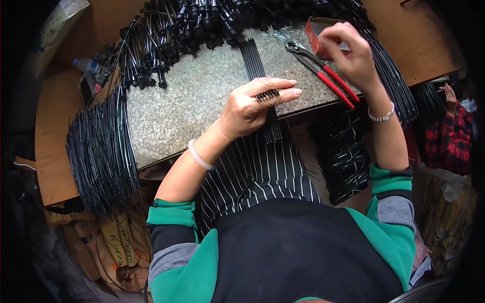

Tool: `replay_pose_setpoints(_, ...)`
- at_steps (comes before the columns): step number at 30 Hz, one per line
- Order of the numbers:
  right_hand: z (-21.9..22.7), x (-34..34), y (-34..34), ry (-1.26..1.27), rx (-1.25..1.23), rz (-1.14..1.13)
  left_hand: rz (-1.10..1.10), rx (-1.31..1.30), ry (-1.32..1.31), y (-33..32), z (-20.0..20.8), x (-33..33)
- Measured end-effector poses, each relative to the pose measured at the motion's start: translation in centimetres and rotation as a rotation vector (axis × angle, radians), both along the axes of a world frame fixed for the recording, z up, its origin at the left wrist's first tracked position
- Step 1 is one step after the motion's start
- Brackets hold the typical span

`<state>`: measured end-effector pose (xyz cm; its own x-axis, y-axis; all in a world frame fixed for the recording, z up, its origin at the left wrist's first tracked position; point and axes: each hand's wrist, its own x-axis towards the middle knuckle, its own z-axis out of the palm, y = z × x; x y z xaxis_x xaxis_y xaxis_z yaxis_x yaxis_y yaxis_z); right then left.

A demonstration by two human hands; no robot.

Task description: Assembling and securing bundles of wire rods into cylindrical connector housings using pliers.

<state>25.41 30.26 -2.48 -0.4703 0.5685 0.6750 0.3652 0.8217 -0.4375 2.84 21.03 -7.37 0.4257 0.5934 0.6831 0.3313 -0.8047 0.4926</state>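
A flat row of thin black rods [254, 63] lies side by side across the speckled stone slab [187, 101], its lower ends [273, 132] reaching past the front edge. My left hand [247, 106] holds the row near its middle; part of the rods shows between two outstretched fingers. My right hand [351, 53] is raised at a small red open box [314, 36], fingers bent together as in a pinch. Whatever is between those fingertips is too small to make out. Below that hand, pliers with red handles [336, 83] rest on the slab, jaws pointing away from me.
Many black rods with thick ends [202, 20] are heaped along the back. Long bundles of black rods hang over the left side [101, 151] and right side [391, 76]. More tied bundles [348, 156] sit below the slab. Another person's checked sleeve [447, 136] shows at far right.
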Motion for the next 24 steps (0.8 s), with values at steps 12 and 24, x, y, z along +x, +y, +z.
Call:
replay_pose_setpoints(12,-1.9,-1.5,-6.6,-0.027,0.146,0.097,-0.012,0.040,-0.069,1.0,-2.0,1.3)
replay_pose_setpoints(24,-1.8,-2.4,-6.8,-0.001,0.191,0.132,-0.013,0.047,-0.090,0.8,-2.1,1.2)
